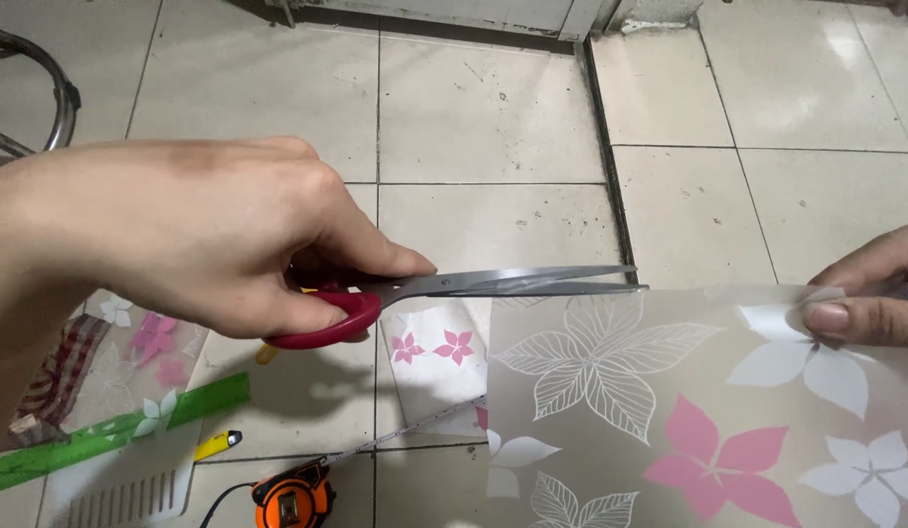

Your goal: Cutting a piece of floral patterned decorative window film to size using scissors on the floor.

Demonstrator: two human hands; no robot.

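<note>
A translucent beige plastic sheet printed with white outlined flowers and solid pink and white flowers (669, 411) is held up above the tiled floor (493, 108), filling the lower right of the view; its top edge runs level from the middle of the frame to the right edge. The left hand (180, 235) is closed around the red handles of a pair of steel-bladed scissors (444, 288), fingers through the loops, and the blades, only slightly parted, lie along the sheet's top edge with the tips pointing right. The right hand (869, 293) pinches the sheet's upper right corner between thumb and fingers, holding it taut. On the floor below the left hand lies a smaller cut piece of the same flowered film (434, 362), and further left another clear flowered piece (131, 362) rests partly over a green plastic ruler (112, 430). Near the bottom edge sit an orange and black tape measure (293, 499) with its tape drawn out towards the sheet, a small yellow-handled tool (217, 445), and a pale comb-like toothed piece (122, 499). A curved metal chair leg (43, 88) shows at the upper left.
</note>
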